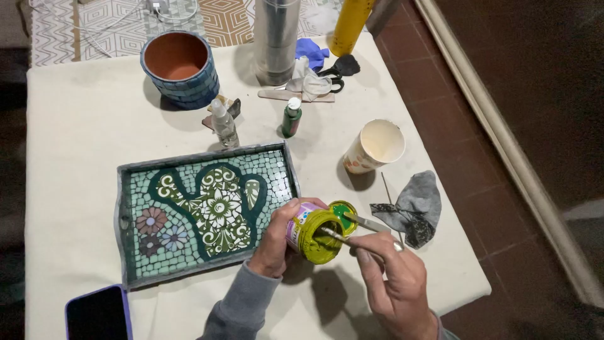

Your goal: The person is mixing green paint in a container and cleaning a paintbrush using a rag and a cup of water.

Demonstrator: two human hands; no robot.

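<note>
Head view: a small green paint jar (318, 232) is being held tilted by the left hand (277, 239), fingers wrapped round its side, just off the lower right corner of the mosaic tray (204, 211) on the bench (82, 126). A thin brush (343, 239) is being gripped by the closed fingers of the right hand (393, 277), its tip being dipped at the jar's open mouth. A paper cup (375, 146) and a grey rag (412, 208) are being left lying to the right, a phone (97, 313) at the near left edge, and a blue pot (181, 68) and two small bottles (224, 123) beyond the tray.
</note>
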